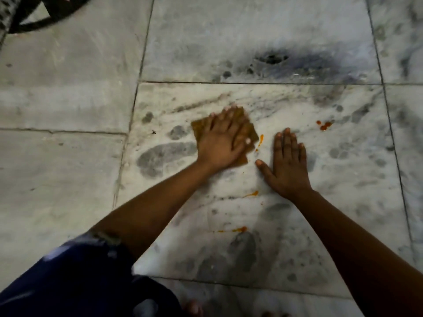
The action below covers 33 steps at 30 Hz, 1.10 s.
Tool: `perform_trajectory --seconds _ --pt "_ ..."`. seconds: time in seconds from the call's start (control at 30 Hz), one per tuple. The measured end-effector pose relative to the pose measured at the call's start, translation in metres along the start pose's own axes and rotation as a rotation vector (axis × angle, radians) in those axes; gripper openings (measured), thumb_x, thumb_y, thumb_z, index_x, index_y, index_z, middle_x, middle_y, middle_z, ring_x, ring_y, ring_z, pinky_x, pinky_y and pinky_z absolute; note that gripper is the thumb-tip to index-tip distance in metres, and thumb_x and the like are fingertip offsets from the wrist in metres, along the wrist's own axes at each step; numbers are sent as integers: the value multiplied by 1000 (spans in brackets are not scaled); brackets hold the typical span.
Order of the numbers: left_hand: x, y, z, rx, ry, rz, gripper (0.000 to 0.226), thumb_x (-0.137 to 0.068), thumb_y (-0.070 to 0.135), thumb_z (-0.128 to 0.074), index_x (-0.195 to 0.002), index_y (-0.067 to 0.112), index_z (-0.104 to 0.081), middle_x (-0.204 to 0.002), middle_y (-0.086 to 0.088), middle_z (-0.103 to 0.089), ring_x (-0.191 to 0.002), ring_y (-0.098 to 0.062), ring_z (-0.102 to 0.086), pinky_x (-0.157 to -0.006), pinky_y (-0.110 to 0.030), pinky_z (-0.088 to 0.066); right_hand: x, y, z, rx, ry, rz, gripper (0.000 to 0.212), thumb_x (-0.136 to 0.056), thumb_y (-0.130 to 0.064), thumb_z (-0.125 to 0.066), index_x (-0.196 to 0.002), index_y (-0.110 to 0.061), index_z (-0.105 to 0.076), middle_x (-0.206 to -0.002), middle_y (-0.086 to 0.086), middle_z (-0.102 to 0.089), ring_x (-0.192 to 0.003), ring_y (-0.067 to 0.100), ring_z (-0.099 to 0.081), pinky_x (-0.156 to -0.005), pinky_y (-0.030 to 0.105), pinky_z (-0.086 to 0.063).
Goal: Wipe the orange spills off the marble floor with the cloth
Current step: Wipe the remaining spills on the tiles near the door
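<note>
My left hand (220,139) lies flat with spread fingers on a folded brownish-orange cloth (250,131), pressing it onto the marble floor (343,179). My right hand (286,165) rests flat on the bare floor just right of the cloth, fingers straight, holding nothing. Orange spills lie in several spots: a streak (261,139) between the cloth and my right hand, a cluster of drops (325,125) at the right, a thin streak (251,193) near my right wrist, and a smear (239,229) lower down between my forearms.
Grey-veined marble tiles with dark joints stretch all around. A dark smudge (272,59) marks the tile ahead. A dark curved object (45,14) lies at the top left. My dark blue clothing (75,282) fills the bottom left, and toes (193,307) show at the bottom edge.
</note>
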State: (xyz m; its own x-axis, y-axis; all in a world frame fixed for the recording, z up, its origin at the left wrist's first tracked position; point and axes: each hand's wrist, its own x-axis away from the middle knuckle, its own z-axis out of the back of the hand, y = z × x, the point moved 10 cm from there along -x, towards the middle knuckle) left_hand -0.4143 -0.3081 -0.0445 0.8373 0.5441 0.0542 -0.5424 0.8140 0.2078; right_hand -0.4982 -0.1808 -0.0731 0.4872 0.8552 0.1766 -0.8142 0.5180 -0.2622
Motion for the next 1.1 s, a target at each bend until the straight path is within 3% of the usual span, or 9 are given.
perform_trajectory --seconds 0.07,0.13,0.37,0.5,0.63,0.73,0.87,0.97,1.1 --pt "37 -2 -3 -17 19 -35 64 -89 56 -32 -146 28 -28 -154 -5 -28 -143 -23 -23 -114 -40 -5 0 -1 0 6 17 12 97 -82 -73 2 -147 -1 -12 -155 23 -9 -144 36 -8 -113 39 4" --pt "42 -28 1 -33 30 56 64 -89 57 -30 -146 28 -28 -153 -5 -29 -143 -25 -22 -114 -45 -4 0 -1 -1 5 33 12 98 -81 -74 1 -148 -2 -8 -156 21 -5 -144 34 -4 -113 37 7" --pt "-49 -78 19 -51 -45 388 64 -97 51 -26 -150 19 -9 -159 -8 -3 -146 -25 -2 -116 -49 0 0 -3 2 13 17 12 96 -76 -68 -3 -148 -4 -1 -156 19 4 -145 32 4 -114 38 9" --pt "11 -2 3 16 41 215 66 -92 54 -19 -149 20 -20 -158 -8 -14 -145 -24 -11 -115 -44 -2 2 2 2 -27 -38 58 94 -77 -67 -2 -148 -6 4 -157 15 10 -145 27 10 -113 33 13" --pt "71 24 -8 133 7 119 61 -90 53 -21 -146 27 -27 -156 -2 -23 -144 -20 -16 -114 -37 -1 22 22 13 48 40 102 85 -84 -60 -11 -148 -3 -14 -156 16 -10 -145 27 -7 -114 36 7" --pt "42 6 3 143 78 219 61 -91 51 -22 -145 25 -31 -154 -1 -27 -143 -20 -19 -114 -38 -7 41 48 20 74 91 26 77 -89 -53 -23 -144 2 -28 -152 20 -25 -141 32 -24 -113 39 -3" --pt "-29 3 4 163 67 384 53 -98 42 -33 -146 22 -27 -156 -1 -23 -145 -20 -13 -116 -42 -4 60 90 33 61 153 -115 78 -90 -54 -19 -147 -1 -19 -155 17 -17 -144 28 -15 -114 38 0" --pt "-46 49 -7 129 12 220 59 -96 50 -28 -148 22 -25 -157 -2 -18 -145 -22 -10 -115 -41 1 71 121 38 33 174 -234 81 -87 -56 -12 -149 -4 -9 -157 15 -7 -146 25 -4 -115 37 5" --pt "17 89 -20 54 12 2 65 -89 58 -25 -146 28 -27 -156 -3 -21 -145 -23 -14 -115 -41 0 77 138 34 -6 178 -279 80 -87 -57 -12 -150 -6 -8 -158 14 -6 -146 25 -3 -117 39 2"
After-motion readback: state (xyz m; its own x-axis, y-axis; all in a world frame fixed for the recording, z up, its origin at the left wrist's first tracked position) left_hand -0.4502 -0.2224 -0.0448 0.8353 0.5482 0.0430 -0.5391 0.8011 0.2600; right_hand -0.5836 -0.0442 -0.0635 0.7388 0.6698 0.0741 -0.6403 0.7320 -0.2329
